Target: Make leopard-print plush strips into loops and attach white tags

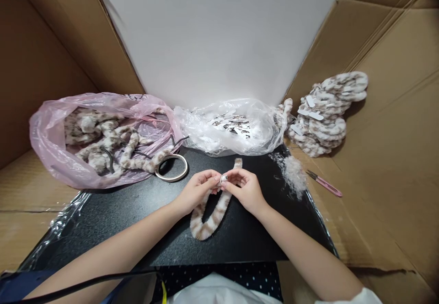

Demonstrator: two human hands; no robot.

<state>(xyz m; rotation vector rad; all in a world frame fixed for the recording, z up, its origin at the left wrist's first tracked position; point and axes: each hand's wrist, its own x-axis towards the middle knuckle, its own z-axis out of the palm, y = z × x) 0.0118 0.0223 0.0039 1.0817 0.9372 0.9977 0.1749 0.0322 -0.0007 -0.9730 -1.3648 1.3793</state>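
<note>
A fuzzy white-and-brown plush strip point(206, 227) bends in a U over the black tabletop, its far tip pointing away from me behind my right hand. My left hand point(202, 186) and my right hand point(244, 188) meet at its other end, fingertips pinched together. Between them shows a small white piece with a dark spot, too small to make out, at that end of the strip. Both hands are closed; the fingers partly hide what they grip. Left of them, a roll of tape point(175, 178) lies flat beside the pink bag.
An open pink plastic bag point(48, 130) holds plush strips with dark bands sticking out. Beside it, a clear bag point(195, 132) contains many small flat pieces. To the right are a pile of plush loops point(329, 112) with white tags, loose fluff point(293, 176) and pink thread snips point(325, 185). Cardboard walls flank the table.
</note>
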